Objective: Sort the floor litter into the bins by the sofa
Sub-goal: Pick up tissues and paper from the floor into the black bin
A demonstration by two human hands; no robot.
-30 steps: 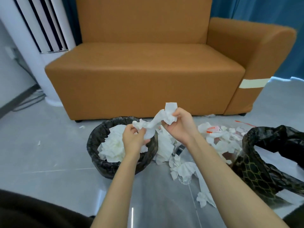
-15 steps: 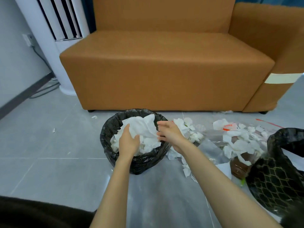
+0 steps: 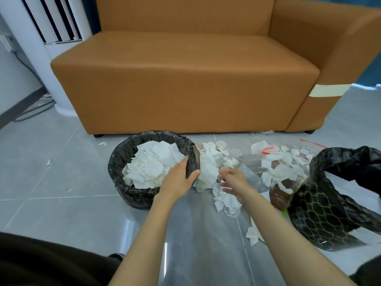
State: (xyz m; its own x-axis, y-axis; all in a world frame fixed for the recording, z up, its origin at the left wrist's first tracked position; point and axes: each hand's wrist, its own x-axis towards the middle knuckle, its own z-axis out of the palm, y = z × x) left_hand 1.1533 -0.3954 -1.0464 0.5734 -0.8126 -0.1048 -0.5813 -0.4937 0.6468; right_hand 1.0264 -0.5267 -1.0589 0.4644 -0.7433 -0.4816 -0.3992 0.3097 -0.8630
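Gathering the next handful of tissue looks to be the step in hand. The left hand [image 3: 179,178] holds the near rim of the paper bin [image 3: 123,155] at about 4 o'clock on its ring, with its fingers inside and its thumb outside on the black liner. The right hand [image 3: 233,182] is released and blurred, fingers spread. It grasps nothing I can make out and hovers just over the tissue pile [image 3: 208,172] on the floor [image 3: 61,203]. That pile lies at 3 o'clock of the paper bin, against its wall.

A good pick would start at the bin-side edge of the pile, where the sheets are large and white. The fingers should curl under one clump rather than rake across it.

Round seals [image 3: 236,152] and a clear bag [image 3: 268,149] are mixed through the heap toward 1 o'clock of the right hand. They probably belong elsewhere, so the handful should be shaken free of them before it travels.

The paper bin is heaped almost to its rim. Each new clump likely needs pressing down at the centre, or it will slide back out.

The left hand's hold on the rim should keep the light bin from skidding and its liner from folding in.

A brown bottle [image 3: 280,195] lies at 3 o'clock of the right hand, beside the patterned bin [image 3: 315,215], so a wide sweep could roll it. Loose scraps [image 3: 252,236] at 6 o'clock can wait.
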